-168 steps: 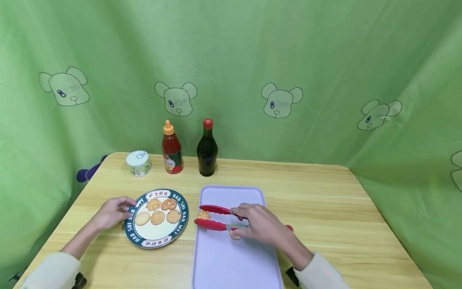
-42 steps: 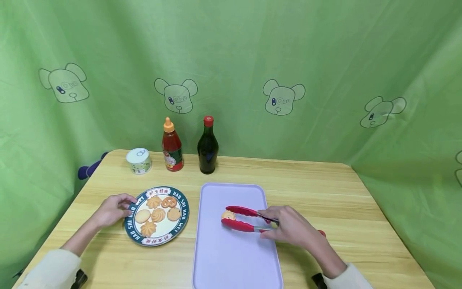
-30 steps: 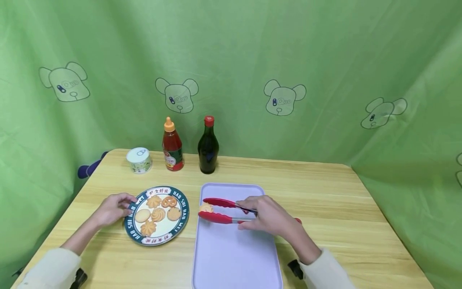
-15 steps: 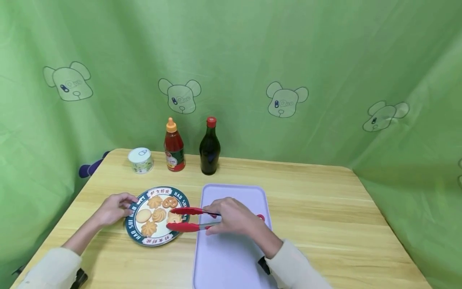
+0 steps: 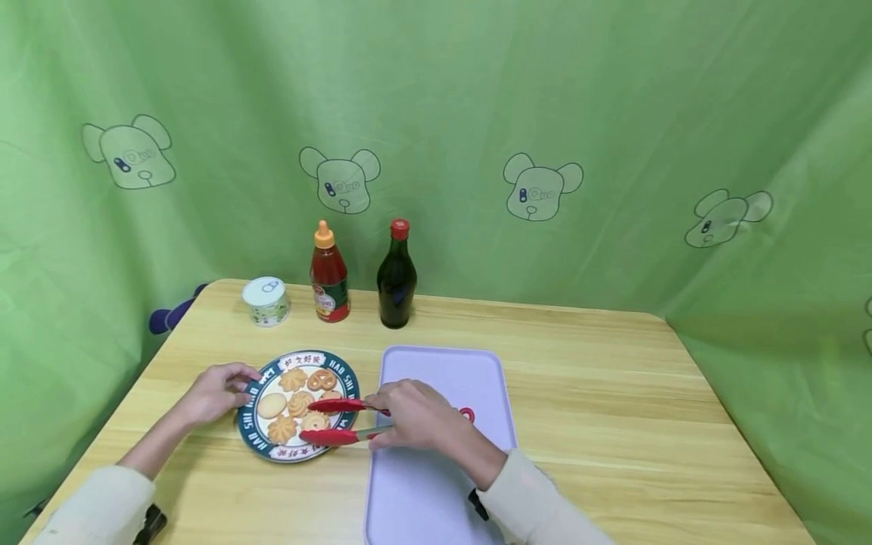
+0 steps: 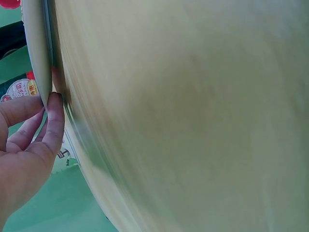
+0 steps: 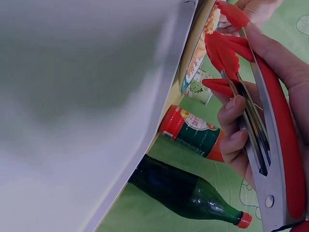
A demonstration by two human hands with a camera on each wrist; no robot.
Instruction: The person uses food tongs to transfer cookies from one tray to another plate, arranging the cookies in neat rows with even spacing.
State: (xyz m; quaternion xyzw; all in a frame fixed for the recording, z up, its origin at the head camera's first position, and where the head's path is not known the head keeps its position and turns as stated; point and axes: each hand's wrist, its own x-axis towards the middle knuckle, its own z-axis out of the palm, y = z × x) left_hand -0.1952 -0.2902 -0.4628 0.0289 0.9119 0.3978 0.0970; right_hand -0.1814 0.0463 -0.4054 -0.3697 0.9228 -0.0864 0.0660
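In the head view my left hand is at the left rim of a round plate with a dark teal border. The left wrist view shows its thumb and fingers pinching the plate's edge. My right hand grips metal tongs with red tips and red handle covers. Those tips are over the plate's right part, with a round ridged cookie between them; whether they still squeeze it I cannot tell. Several cookies lie on the plate, including a pretzel-shaped one and a smooth oval one.
A lilac tray lies right of the plate, under my right hand. Behind the plate stand a white can, a red sauce bottle with an orange cap and a dark bottle with a red cap. A green curtain hangs behind the table.
The tongs have carried the round cookie left from the tray to the plate. A flower-shaped cookie held in them earlier now lies at the plate's lower left. My left hand has stayed put.
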